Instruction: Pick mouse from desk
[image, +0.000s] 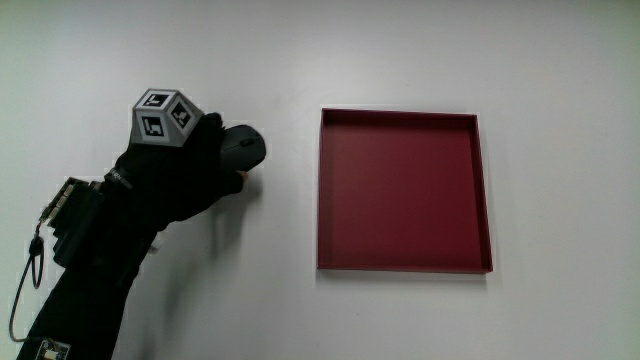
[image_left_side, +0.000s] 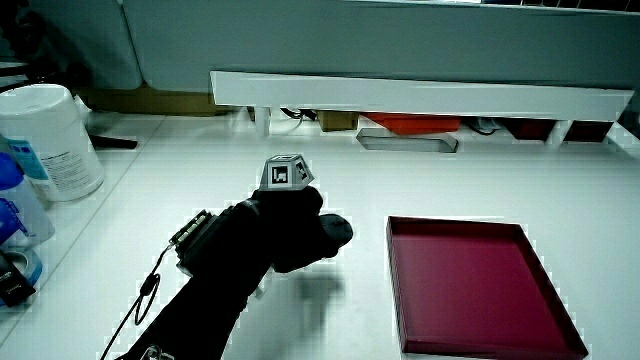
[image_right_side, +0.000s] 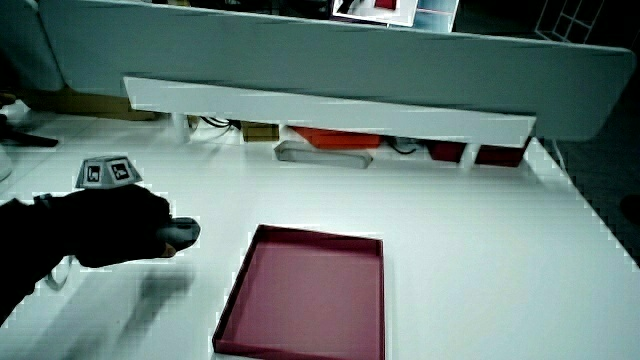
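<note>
A dark grey mouse (image: 243, 145) sits in the gloved hand (image: 190, 165), whose fingers wrap over its rear half. Only the mouse's front end pokes out past the fingertips. In both side views the hand (image_left_side: 285, 235) (image_right_side: 110, 235) and the mouse (image_left_side: 338, 230) (image_right_side: 183, 232) hang a little above the white table, with a soft shadow under them. The patterned cube (image: 160, 117) rides on the back of the hand. The forearm runs back toward the person's edge of the table.
A shallow dark red tray (image: 322, 190) (image_left_side: 400, 290) (image_right_side: 232, 300) lies beside the hand, with nothing in it. A white canister (image_left_side: 45, 140) and a blue bottle (image_left_side: 12, 215) stand at the table's edge. A low white shelf (image_left_side: 420, 95) (image_right_side: 330, 110) runs along the partition.
</note>
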